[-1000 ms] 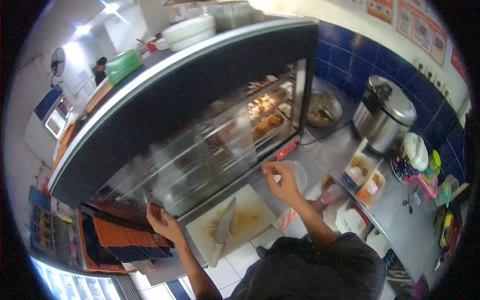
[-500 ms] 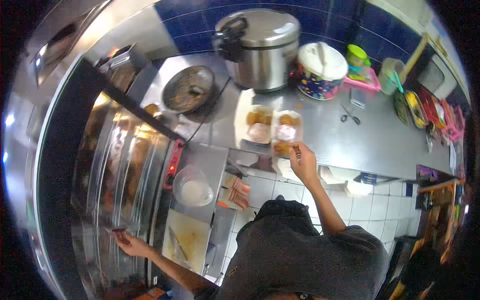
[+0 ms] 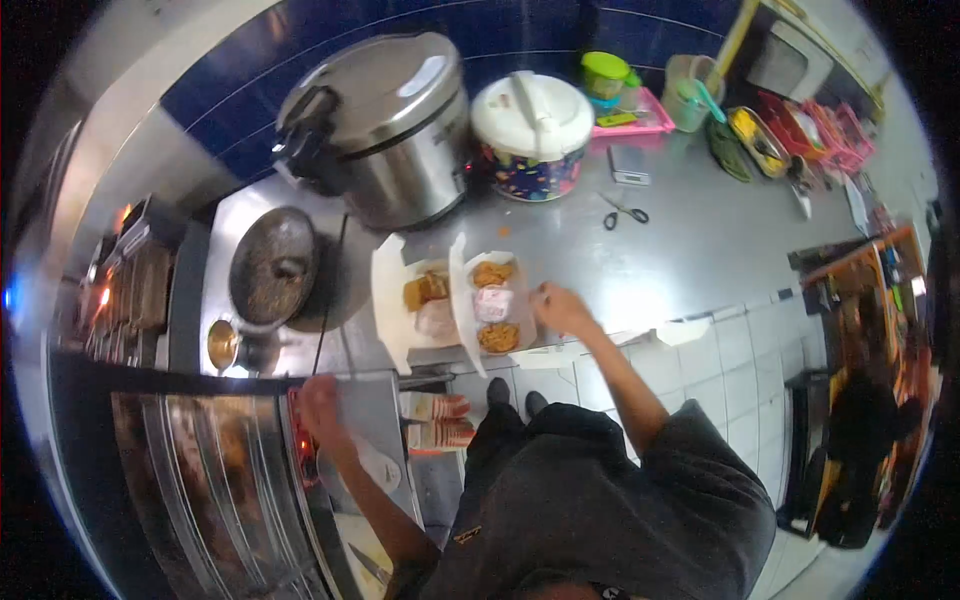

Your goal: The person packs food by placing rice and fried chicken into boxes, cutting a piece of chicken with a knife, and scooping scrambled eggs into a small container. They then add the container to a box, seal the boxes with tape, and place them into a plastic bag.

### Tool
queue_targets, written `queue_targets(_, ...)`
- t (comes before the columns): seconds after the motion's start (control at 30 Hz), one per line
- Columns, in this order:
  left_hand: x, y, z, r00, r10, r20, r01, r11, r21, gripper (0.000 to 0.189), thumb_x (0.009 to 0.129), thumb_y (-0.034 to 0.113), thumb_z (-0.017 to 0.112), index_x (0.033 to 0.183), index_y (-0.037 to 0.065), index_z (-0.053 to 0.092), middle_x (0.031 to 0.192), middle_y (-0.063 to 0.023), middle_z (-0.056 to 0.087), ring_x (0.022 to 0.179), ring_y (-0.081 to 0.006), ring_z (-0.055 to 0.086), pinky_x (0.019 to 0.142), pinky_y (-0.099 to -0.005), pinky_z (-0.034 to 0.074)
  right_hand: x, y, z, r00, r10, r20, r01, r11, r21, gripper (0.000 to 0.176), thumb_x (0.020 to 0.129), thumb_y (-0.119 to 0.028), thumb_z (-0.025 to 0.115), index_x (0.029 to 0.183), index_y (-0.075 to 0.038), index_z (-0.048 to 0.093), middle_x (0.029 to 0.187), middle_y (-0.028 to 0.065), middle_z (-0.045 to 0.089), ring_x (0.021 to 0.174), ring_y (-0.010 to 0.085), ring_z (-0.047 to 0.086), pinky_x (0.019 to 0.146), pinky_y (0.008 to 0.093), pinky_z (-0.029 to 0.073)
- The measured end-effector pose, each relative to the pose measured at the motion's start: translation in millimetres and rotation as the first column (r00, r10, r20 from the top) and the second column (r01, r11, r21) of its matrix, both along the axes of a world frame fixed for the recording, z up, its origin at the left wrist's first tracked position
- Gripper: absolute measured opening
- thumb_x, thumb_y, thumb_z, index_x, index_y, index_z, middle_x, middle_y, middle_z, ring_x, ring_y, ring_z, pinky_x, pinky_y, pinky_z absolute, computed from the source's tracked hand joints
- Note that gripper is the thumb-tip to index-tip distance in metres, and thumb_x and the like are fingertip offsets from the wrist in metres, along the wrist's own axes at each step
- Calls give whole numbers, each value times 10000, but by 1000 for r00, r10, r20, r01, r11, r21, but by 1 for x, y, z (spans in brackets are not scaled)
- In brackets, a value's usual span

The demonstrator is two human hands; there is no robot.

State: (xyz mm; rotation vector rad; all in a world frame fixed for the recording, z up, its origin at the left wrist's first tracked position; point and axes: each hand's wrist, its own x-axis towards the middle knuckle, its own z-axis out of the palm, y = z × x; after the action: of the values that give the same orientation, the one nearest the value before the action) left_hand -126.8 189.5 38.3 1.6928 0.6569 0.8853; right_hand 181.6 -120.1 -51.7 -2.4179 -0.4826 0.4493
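Note:
Two open white paper food boxes sit side by side on the steel counter. The left box (image 3: 388,300) contains browned fried food (image 3: 427,288) and a pale wrapped packet (image 3: 436,319). In the right box (image 3: 463,315), a wrapped packet (image 3: 492,303) lies between two pieces of fried chicken (image 3: 498,337). My right hand (image 3: 562,309) is at the right box's outer edge, fingers curled together; whatever they may hold is hidden. Smeared by motion, my left hand (image 3: 322,408) is over the red control panel (image 3: 300,435) of the glass-fronted warmer (image 3: 215,470).
Behind the boxes stand a large steel cooker (image 3: 400,130) and a patterned rice container (image 3: 532,140). Scissors (image 3: 624,211) and a small scale (image 3: 629,166) lie farther right. A dark pan (image 3: 272,265) is at left. A knife (image 3: 370,563) rests on a cutting board, below a plastic bowl (image 3: 380,467).
My left hand has moved up from the warmer's glass front to its control panel. My right hand has shifted from above the chicken to the box's right side. The view has turned rightward.

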Motion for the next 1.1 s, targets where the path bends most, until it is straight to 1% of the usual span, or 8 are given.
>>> queue_targets(0.03, 36, 13, -31, 995, -58, 80, 84, 919, -385, 290, 958, 207, 532, 1182, 32, 590, 1116, -109, 619, 1127, -209, 573, 1002, -379, 427, -16, 2, -12, 997, 19, -74, -24, 997, -74, 484, 896, -428, 587, 1141, -12, 627, 1002, 246, 686, 956, 425, 657, 852, 482, 523)
queue_targets(0.1, 87, 46, -113, 968, -248, -40, 237, 955, -179, 366, 979, 271, 521, 1245, 21, 543, 1197, -119, 601, 1148, -214, 573, 970, -367, 457, -44, -2, -48, 990, 76, -116, -73, 997, 30, 527, 877, -406, 628, 1132, 54, 588, 1023, 324, 637, 986, 465, 628, 867, 479, 514)
queue_targets(0.23, 151, 35, -128, 888, -461, 2, 334, 640, -692, 463, 994, 348, 504, 1298, -2, 501, 1207, -126, 605, 1048, -233, 631, 843, -369, 544, -63, -4, -53, 994, -99, -45, 107, 964, 244, 454, 858, -262, 627, 1124, 103, 589, 1016, 313, 647, 990, 459, 625, 892, 485, 504)
queue_targets(0.37, 163, 9, -141, 812, -583, 31, 449, 591, -670, 445, 986, 334, 513, 1279, -1, 513, 1159, -118, 615, 1002, -222, 639, 817, -365, 549, -60, -17, -46, 960, -138, -244, 237, 865, 443, 515, 817, -288, 729, 1166, 59, 576, 975, 285, 649, 921, 379, 658, 835, 436, 531)
queue_targets(0.57, 183, -50, -131, 719, -695, 30, 589, 585, -558, 418, 974, 314, 528, 1251, 1, 530, 1087, -105, 631, 934, -206, 651, 779, -359, 556, -36, -79, -52, 981, -139, -138, 190, 852, 489, 647, 716, -303, 833, 1200, 38, 572, 1041, 219, 630, 967, 332, 650, 849, 394, 535)
queue_targets(0.83, 269, -252, -125, 779, -623, 67, 505, 561, -656, 402, 979, 321, 512, 1243, 19, 534, 1053, -87, 635, 897, -204, 652, 755, -380, 568, 33, -271, -56, 949, -276, -152, 310, 726, 614, 522, 751, -182, 809, 1170, 56, 607, 980, 179, 648, 801, 257, 678, 754, 338, 555)
queue_targets(0.93, 315, -342, -123, 851, -523, 37, 392, 588, -707, 380, 986, 300, 493, 1248, 28, 533, 1052, -85, 632, 909, -211, 650, 763, -378, 570, 56, -347, -48, 910, -414, 38, 332, 779, 533, 551, 752, -201, 818, 1184, 62, 600, 971, 173, 640, 820, 255, 674, 760, 342, 557)
queue_targets(1.1, 383, -455, -124, 822, -568, 54, 430, 555, -712, 364, 983, 264, 496, 1253, 24, 538, 1055, -88, 640, 903, -216, 659, 763, -364, 569, 105, -455, -41, 880, -475, 20, 381, 731, 566, 569, 763, -240, 817, 1190, 63, 596, 995, 175, 625, 862, 267, 668, 783, 352, 556)
